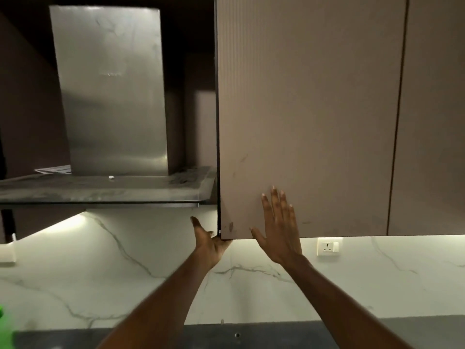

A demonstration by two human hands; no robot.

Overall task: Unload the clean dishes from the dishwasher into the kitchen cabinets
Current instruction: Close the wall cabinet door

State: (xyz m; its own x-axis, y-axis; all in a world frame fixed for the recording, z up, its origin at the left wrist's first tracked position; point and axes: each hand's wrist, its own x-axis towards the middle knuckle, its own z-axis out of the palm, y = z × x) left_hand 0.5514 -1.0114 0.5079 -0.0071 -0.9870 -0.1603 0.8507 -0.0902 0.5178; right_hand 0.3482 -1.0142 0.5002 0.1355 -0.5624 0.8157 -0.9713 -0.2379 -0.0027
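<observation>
A beige upper cabinet door (307,109) fills the upper right of the head view and looks flush with its neighbour. My left hand (210,245) reaches under the door's bottom left corner; its fingers are hidden behind the lower edge and the thumb sticks out to the left. My right hand (278,227) lies flat against the door's lower part with straight, spread fingers. No dishes and no dishwasher are in view.
A steel range hood (110,96) with its flat canopy (105,190) stands left of the cabinet. A second cabinet door (432,122) is on the right. Below are a white marble backsplash (125,268), a wall socket (328,246), a dark counter edge (251,336) and something green (3,323) at bottom left.
</observation>
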